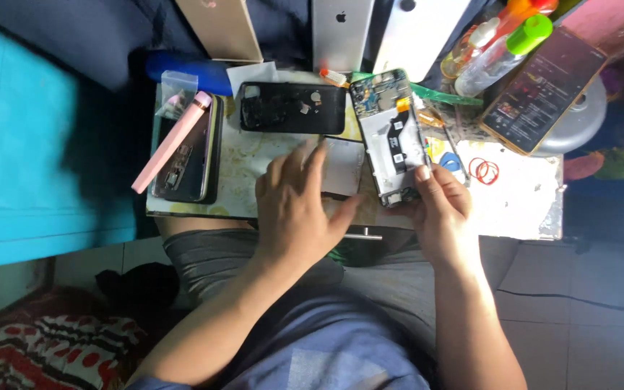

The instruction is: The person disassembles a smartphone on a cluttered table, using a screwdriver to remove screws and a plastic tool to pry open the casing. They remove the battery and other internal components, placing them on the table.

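So the opened phone, back cover off with its circuit board and orange flex cable showing, sits tilted near the middle of the small worktop, its lower end at the front edge. The right hand is grasping that lower end, thumb on the frame. The left hand is released, fingers spread flat over a white sheet just beside the phone, holding nothing.

I'd guess it's light and stiff but really fragile: bare board, thin ribbon. Best held by the side frame rails, never the flex or the chips.

Right behind it along the back edge lies the black back cover, inner side up. Toward the left edge there's another dismantled phone with a pink strip across it. Red rubber bands and a lit phone sit off to the right.
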